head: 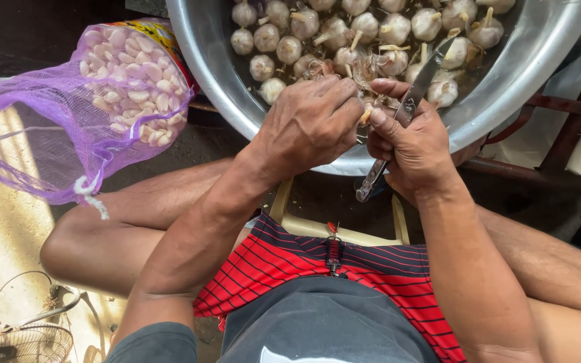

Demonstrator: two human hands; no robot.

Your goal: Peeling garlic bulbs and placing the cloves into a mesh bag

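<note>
Garlic bulb [366, 115] looks light with brittle, papery skin; left hand [311, 121] pinches it, right hand [411, 144] clamps the knife [408, 101].

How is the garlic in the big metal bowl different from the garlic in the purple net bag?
The garlic in the round silver metal bowl is whole heads with dry stalks and papery skin; the garlic in the purple mesh bag is separate, smooth, peeled cloves. The bowl's heads lie loose and open; the bag's cloves are packed together. Both are pale.
</note>
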